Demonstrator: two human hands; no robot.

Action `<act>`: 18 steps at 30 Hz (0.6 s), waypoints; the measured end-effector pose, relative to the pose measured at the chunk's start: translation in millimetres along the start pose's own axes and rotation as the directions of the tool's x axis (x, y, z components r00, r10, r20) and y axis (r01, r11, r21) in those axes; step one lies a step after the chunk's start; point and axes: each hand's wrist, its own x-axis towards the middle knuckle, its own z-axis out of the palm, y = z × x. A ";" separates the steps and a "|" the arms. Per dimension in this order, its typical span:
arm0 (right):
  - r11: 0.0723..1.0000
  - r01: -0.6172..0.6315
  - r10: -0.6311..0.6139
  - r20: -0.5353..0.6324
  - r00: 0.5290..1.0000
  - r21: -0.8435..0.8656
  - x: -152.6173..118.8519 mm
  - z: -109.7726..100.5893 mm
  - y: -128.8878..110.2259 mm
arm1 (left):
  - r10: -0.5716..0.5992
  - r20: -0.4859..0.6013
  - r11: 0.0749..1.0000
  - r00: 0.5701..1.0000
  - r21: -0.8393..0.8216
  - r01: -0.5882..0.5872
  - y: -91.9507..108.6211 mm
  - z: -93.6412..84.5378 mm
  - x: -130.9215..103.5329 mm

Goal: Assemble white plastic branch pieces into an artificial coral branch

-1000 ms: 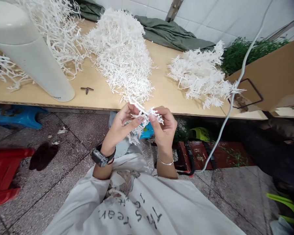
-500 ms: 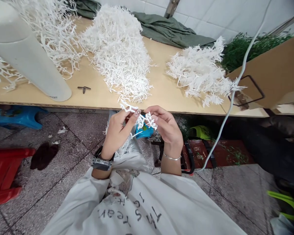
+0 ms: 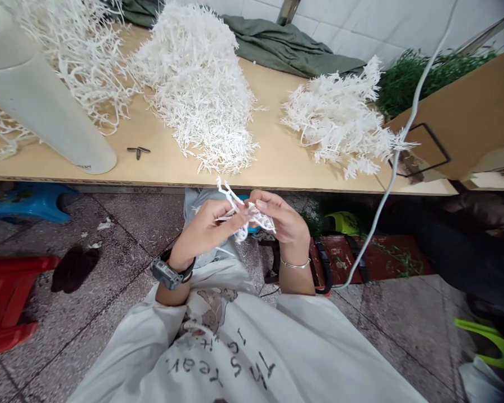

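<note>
Between my two hands, just off the table's front edge, is a small white branching plastic sprig (image 3: 260,218). My left hand (image 3: 208,224), with a watch at its wrist, pinches the sprig between thumb and fingers; one thin stem pokes up past the fingertips. From the other side my right hand (image 3: 286,219), wearing a thin bangle, grips the sprig's looped end. The fingertips almost meet, and part of the sprig is hidden behind them. Beyond the hands, a big heap of white plastic sprigs (image 3: 205,95) lies on the cardboard-topped table (image 3: 159,159).
A pale bottle (image 3: 46,106) stands at left before looser white strands (image 3: 88,61). A smaller white pile (image 3: 340,117) lies at right, near a cardboard box (image 3: 466,117) and greenery (image 3: 424,78). A white cable (image 3: 388,187) hangs down the right side. Stools sit on the floor.
My hands have drawn closer together, the left moving right and slightly down. The sprig has turned, its stem now pointing up more steeply. Both hands keep hold of it.
</note>
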 end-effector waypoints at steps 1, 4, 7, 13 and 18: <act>1.000 0.013 -0.013 -0.012 1.000 0.000 -1.1 -1.3 -1.5 | -0.014 0.068 0.999 0.998 -0.048 0.017 0.7 0.2 1.3; 1.000 0.012 -0.012 0.017 1.000 0.016 -5.8 -5.9 -4.1 | -0.025 0.224 0.989 0.974 -0.135 0.057 -0.3 0.8 5.5; 0.994 0.049 -0.061 0.124 0.990 0.093 -10.6 -5.9 -1.9 | -0.007 0.261 0.939 0.965 -0.330 0.096 -7.2 3.7 7.8; 0.858 0.339 -0.446 0.234 0.864 0.386 -4.7 20.0 15.2 | 0.060 0.228 0.654 0.972 -0.745 0.134 -24.4 28.8 7.9; 0.912 0.351 -0.387 -0.158 0.909 -0.214 -5.1 28.8 25.0 | 0.133 0.167 0.545 0.977 -0.836 0.069 -25.6 36.2 6.8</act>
